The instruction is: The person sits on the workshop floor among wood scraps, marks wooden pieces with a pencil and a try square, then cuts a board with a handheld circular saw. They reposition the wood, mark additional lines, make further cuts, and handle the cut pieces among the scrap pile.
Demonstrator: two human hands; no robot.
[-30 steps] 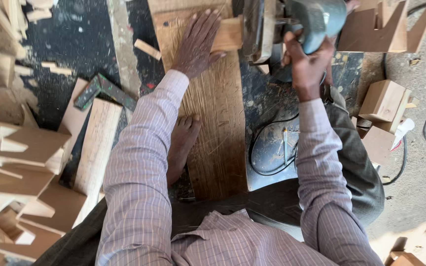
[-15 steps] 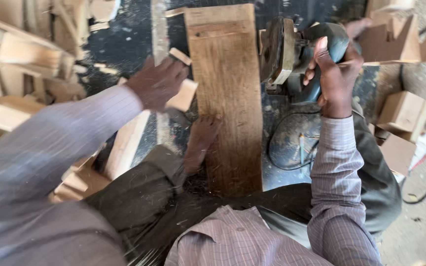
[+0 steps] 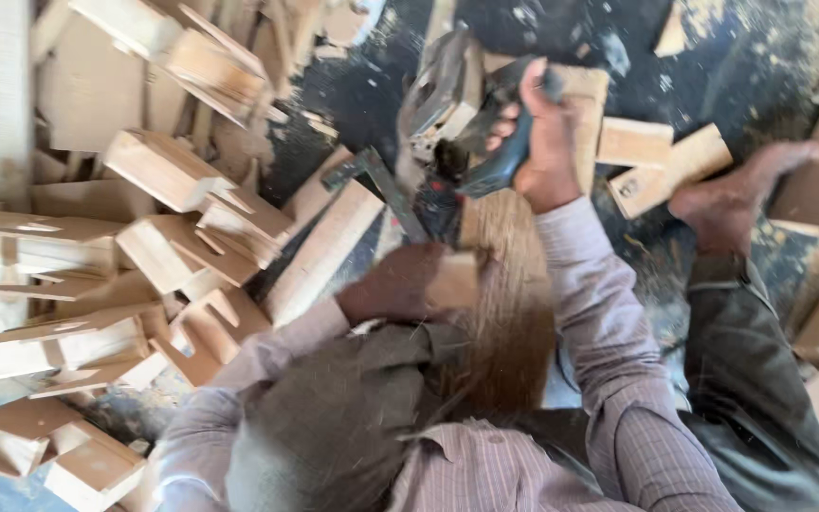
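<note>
small wood block [image 3: 452, 281] is grasped in left hand [image 3: 395, 284], held on the plank [image 3: 509, 313] | power tool [image 3: 485, 142] is clenched in right hand [image 3: 547, 152] just beyond | fingers could be caught if block slips

Packages: none in sight.
Signs: none.
Screens: none.
Labels: one possible small dark mark on the end of a pale wood block [image 3: 639, 186] at upper right; too blurred to be sure.
</note>
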